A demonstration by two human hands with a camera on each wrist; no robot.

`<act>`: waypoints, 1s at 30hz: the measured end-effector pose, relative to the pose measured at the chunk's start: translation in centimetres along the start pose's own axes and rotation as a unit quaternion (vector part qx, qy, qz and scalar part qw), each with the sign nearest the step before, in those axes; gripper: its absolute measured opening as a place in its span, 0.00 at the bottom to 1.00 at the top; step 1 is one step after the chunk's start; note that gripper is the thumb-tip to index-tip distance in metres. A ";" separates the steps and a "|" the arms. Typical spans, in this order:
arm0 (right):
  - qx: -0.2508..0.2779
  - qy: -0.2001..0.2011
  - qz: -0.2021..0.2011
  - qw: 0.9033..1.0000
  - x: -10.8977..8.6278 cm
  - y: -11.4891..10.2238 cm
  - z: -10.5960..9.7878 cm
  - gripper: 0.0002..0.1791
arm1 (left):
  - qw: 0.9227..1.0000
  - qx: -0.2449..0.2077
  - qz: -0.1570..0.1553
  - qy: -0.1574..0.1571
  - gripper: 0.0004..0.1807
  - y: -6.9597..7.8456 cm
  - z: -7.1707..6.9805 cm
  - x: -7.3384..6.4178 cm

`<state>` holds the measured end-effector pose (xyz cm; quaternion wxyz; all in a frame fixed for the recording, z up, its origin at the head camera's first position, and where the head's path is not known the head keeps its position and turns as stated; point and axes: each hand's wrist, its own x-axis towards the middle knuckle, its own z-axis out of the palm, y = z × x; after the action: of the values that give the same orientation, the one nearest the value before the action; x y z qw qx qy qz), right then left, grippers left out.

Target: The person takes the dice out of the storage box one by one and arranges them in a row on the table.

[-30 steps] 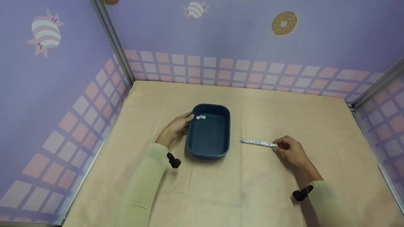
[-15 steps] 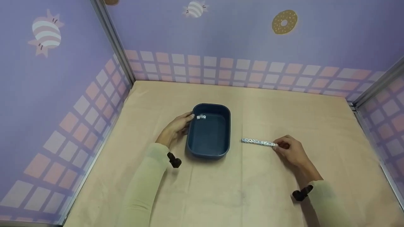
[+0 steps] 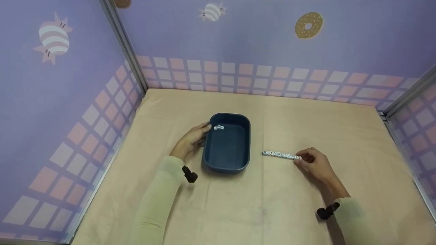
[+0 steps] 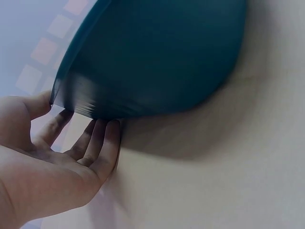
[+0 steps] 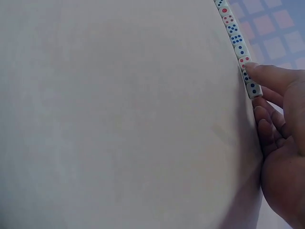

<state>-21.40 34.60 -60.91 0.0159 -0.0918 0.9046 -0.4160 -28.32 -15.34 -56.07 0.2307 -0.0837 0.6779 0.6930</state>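
Observation:
A deep blue rectangular plastic box [image 3: 226,149] with rounded corners stands at mid-table. My left hand [image 3: 194,136] holds it by its left side, the thumb at the rim and the other fingers against the outer wall, as the left wrist view [image 4: 66,167] of that hand also shows. A few dice [image 3: 219,128] lie inside, near the far left corner. To the right of the box, a straight row of white dice [image 3: 281,155] with red and blue pips runs along the table. At its right end my right hand [image 3: 315,163] pinches the last dice, thumb on the near side.
A beige cloth [image 3: 235,207] with fold creases covers the table. Purple patterned panels [image 3: 255,41] rise at the back, left and right, joined by metal posts [image 3: 126,47]. Black wrist cameras [image 3: 190,175] sit at both sleeves.

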 end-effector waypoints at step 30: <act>0.039 0.054 -0.064 0.996 3.9 -7.0 1.3 0.13 | 1.000 -0.013 0.001 -0.002 0.31 0.2 0.4 -0.2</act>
<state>-23.99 28.44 -56.25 -0.0563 -0.1260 0.8794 -0.4557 -28.17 -15.03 -55.73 0.2299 -0.0845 0.6689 0.7019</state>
